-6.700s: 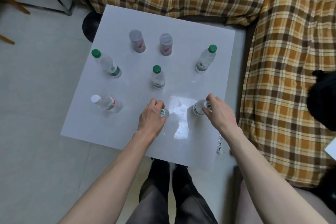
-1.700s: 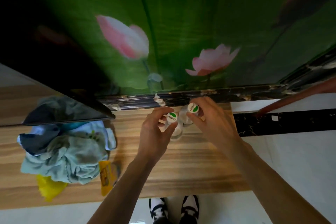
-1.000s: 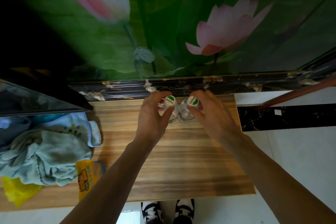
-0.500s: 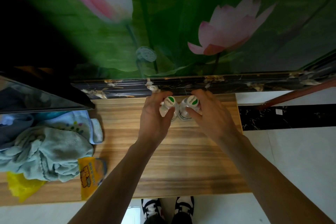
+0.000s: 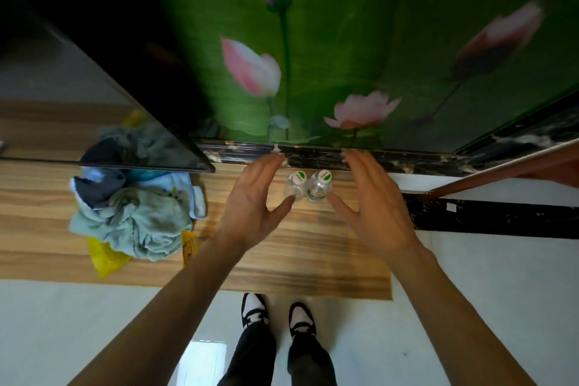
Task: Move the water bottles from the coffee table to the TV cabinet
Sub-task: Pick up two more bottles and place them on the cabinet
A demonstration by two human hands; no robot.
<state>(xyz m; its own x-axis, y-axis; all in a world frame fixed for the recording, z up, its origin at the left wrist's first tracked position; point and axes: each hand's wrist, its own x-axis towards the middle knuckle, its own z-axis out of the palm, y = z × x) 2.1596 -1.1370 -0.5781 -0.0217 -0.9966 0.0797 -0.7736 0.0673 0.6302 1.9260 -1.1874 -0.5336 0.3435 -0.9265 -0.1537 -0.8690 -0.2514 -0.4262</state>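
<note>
Two clear water bottles with green-and-white caps stand upright side by side on the wooden TV cabinet [image 5: 313,260], close to its back edge: the left bottle [image 5: 296,185] and the right bottle [image 5: 319,185]. My left hand [image 5: 253,204] hovers open just left of them, fingers spread, thumb near the left bottle's base. On the other side my right hand [image 5: 372,207] is open too, with its thumb near the right bottle. Neither hand grips a bottle.
A heap of pale green and blue cloths [image 5: 131,213] lies on the cabinet's left part over a yellow packet [image 5: 105,257]. A dark TV screen [image 5: 94,103] leans above it. A green lotus wall panel [image 5: 344,56] rises behind the bottles. White floor and my shoes [image 5: 275,313] are below.
Both hands have let go of the bottles and opened, drawing slightly outward. The two bottles now stand free on the cabinet.
</note>
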